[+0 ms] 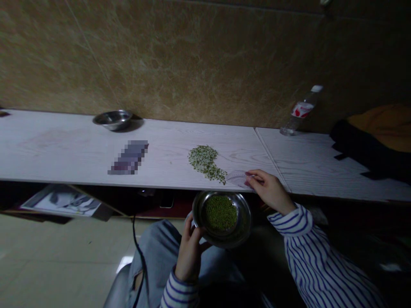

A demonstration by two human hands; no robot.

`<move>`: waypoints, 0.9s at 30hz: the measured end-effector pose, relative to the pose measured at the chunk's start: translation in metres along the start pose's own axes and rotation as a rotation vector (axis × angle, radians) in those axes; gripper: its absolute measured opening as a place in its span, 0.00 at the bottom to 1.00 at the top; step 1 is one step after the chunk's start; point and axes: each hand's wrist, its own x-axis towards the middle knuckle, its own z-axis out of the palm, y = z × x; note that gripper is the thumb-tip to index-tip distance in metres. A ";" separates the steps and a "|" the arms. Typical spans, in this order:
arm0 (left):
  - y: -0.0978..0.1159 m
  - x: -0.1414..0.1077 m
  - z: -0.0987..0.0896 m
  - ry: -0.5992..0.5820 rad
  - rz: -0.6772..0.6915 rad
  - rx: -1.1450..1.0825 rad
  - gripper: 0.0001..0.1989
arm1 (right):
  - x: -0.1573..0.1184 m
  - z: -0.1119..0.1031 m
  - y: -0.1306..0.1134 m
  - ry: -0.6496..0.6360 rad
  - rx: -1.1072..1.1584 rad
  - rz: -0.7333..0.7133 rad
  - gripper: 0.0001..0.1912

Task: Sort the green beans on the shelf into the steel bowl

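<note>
My left hand [190, 252] grips the rim of a steel bowl [245, 218] just below the counter's front edge. Green mung beans [221, 212] cover the bottom of that bowl. On the white counter lies a pile of mung beans mixed with white grains [203, 159], with a tail of beans trailing toward the front right. My right hand [268, 188] pinches a thin, see-through plastic piece with faint markings [236, 177], which looks like a protractor or ruler. Its far end lies flat on the counter, beside the tail of beans.
A second steel bowl [113, 120] stands at the back left, near the wall. In front of it is a blurred-out flat item [130, 158]. A plastic bottle [300, 112] leans at the back right, beside dark and orange cloth [382, 132]. Under the counter is an open shelf [157, 210].
</note>
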 end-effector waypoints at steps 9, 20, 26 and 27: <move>-0.001 -0.001 -0.002 0.019 -0.001 -0.011 0.29 | 0.002 0.004 0.004 -0.024 -0.016 -0.008 0.11; -0.004 0.001 -0.003 0.022 0.002 -0.018 0.29 | 0.001 0.007 -0.001 -0.049 -0.005 -0.014 0.10; -0.003 0.000 -0.003 0.018 0.008 0.001 0.27 | 0.000 0.007 -0.001 -0.056 0.020 0.006 0.10; -0.003 0.000 -0.003 0.020 0.007 0.003 0.28 | -0.001 0.007 -0.001 -0.056 0.022 0.004 0.10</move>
